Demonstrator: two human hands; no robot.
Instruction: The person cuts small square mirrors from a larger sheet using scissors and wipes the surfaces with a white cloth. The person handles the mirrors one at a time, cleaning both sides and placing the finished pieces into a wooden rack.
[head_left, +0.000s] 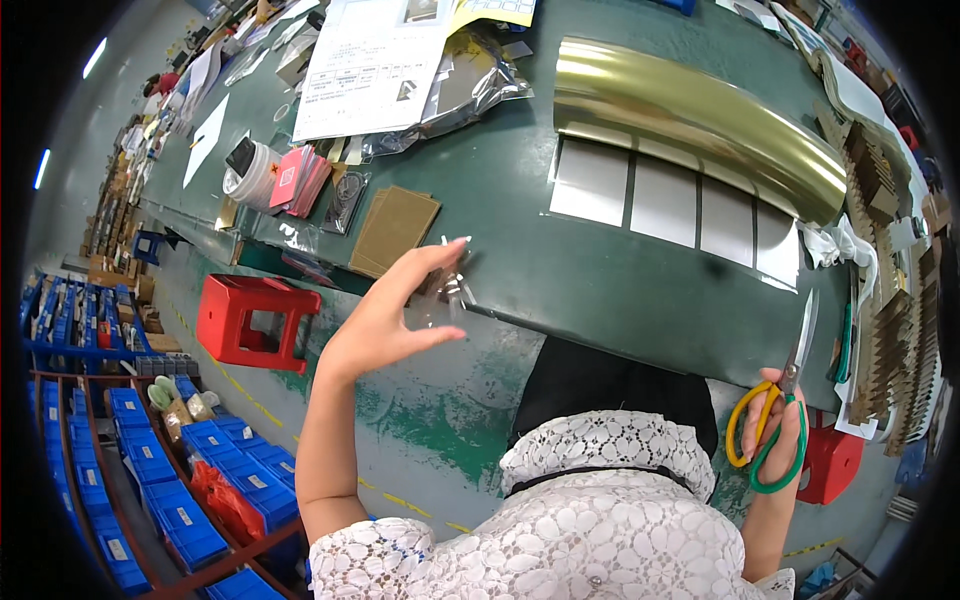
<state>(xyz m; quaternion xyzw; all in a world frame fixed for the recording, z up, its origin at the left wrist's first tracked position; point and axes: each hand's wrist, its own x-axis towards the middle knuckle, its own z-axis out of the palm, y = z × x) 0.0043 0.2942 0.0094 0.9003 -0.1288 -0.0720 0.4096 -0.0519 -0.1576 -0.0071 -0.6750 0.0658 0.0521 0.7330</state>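
Note:
My left hand (385,320) is raised at the table's near edge, thumb and forefinger curved wide apart around a crinkled piece of clear plastic film (455,285). Its other fingers are hidden. On the right, my right hand (790,430) holds scissors (792,372) by their yellow and green handles, with the blades pointing up and away from me. Beyond, a large roll of gold film (700,120) lies on the green table. White rectangular panels with dark strips between them (665,200) extend from under its near side.
Brown cards (395,232), pink cards (300,180) and a white tub (252,175) stand left on the table (500,200). Printed sheets (370,70) lie behind. A white cloth (845,250) sits right. A red stool (250,320) and blue bins (180,515) are at left.

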